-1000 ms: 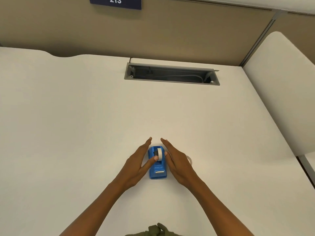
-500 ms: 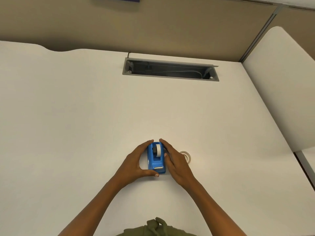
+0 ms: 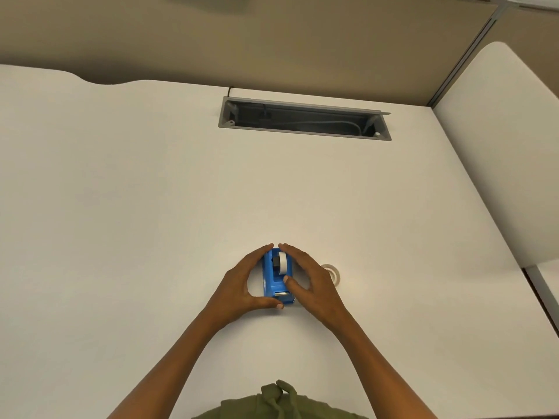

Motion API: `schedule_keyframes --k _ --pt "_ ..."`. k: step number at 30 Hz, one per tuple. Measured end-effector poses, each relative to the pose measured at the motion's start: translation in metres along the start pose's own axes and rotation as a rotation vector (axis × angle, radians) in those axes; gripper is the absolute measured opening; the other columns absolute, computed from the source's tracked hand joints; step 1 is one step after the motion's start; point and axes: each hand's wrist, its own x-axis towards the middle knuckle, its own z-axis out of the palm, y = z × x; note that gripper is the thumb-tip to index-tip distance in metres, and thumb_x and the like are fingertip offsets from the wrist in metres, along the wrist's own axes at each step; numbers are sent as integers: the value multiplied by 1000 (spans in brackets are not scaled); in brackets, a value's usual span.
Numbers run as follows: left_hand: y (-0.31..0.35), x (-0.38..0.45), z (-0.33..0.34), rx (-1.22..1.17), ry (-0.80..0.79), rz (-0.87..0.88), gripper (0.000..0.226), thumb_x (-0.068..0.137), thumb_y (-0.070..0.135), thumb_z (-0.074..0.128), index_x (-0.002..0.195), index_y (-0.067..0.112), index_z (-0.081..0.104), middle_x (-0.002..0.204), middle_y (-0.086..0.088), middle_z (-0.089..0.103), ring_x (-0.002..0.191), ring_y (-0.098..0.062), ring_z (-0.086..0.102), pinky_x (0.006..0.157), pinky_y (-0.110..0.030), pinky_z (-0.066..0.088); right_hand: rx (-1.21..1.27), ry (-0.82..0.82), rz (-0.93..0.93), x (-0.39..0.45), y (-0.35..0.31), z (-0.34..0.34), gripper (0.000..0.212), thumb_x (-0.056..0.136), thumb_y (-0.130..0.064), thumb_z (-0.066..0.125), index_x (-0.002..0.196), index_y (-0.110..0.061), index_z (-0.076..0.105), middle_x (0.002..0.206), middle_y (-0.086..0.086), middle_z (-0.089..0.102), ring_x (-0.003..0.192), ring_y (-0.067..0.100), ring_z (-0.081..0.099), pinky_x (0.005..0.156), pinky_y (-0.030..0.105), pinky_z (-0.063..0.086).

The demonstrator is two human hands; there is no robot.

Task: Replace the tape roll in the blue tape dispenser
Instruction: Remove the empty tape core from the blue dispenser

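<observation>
We look down on a white tabletop (image 3: pixel 151 207) where the blue tape dispenser (image 3: pixel 273 284) sits near its front edge, between our two hands. In the dispenser's cradle a white tape roll (image 3: pixel 283 263) stands on edge, seated at the far end of the body. The dispenser's long axis runs away from us, tilted only slightly; its metal cutter end points back toward us and the roll end points toward the partition wall (image 3: pixel 272 40).

Our left hand (image 3: pixel 242 285) curls around the dispenser's left side, the fingers (image 3: pixel 262 251) reaching over the far end and the thumb lying under the near end by the cutter, so the hand clasps the body. Our right hand (image 3: pixel 314 282) curves around the right side, its fingers arched by the roll and its thumb resting on the dispenser's top just behind the cutter; it is cupped against the body in a loose grip rather than a tight one.

Just beside the right hand, partly hidden behind it, a second tape roll (image 3: pixel 332 272) lies flat on the tabletop.

Farther back, a grey cable tray (image 3: pixel 302 134) is recessed into the tabletop with its lid raised; cables lie inside it.
</observation>
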Motion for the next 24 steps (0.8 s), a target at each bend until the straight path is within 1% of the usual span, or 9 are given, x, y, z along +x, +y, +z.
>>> schedule_keyframes --k 6,9,11,14,17,20,22,24 --pt "0 0 0 -11 -6 5 96 51 56 82 130 55 27 130 44 33 121 18 34 90 5 26 -6 48 10 5 0 -1 49 87 -11 63 129 -32 50 136 -11 53 125 -3 46 105 12 36" --pt "0 0 0 -15 -9 8 96 51 55 82 130 54 27 132 41 34 121 17 34 90 5 26 -36 49 10 6 -1 -2 46 88 -12 63 131 -23 51 134 -9 54 123 0 48 102 11 37" --pt "0 1 0 -14 -11 8 96 51 55 82 130 55 27 132 40 33 121 18 34 90 5 26 -34 41 19 6 -1 -2 45 89 -14 62 132 -20 51 132 -9 54 122 -1 48 101 9 36" --pt "0 1 0 -10 -13 4 95 51 57 80 129 56 26 131 41 33 120 19 34 90 5 26 -35 29 15 8 -3 -4 43 89 -13 62 131 -20 51 130 -8 55 121 1 49 99 8 36" --pt "0 1 0 -4 -17 3 95 51 60 79 129 57 25 132 40 32 119 20 33 90 5 25 -52 33 -12 9 -5 -7 42 88 -13 64 127 -23 54 130 -8 54 121 3 49 100 10 38" --pt "0 1 -1 14 -22 -5 94 50 63 77 126 61 22 129 42 29 116 25 31 87 8 24 -76 44 -40 11 -6 -10 45 83 -10 69 126 -21 59 134 -10 54 123 -2 48 101 11 39" --pt "0 1 -1 19 -18 -9 94 49 63 77 125 63 22 127 46 29 116 26 30 86 8 24 -63 39 -37 12 -8 -12 47 81 -10 70 125 -23 60 132 -14 56 122 -6 48 98 12 41" --pt "0 1 -2 18 -17 -15 95 49 63 78 127 63 23 126 50 30 117 24 31 87 8 24 -41 42 -16 13 -8 -12 49 79 -10 71 124 -27 61 129 -16 58 119 -5 50 93 15 46"
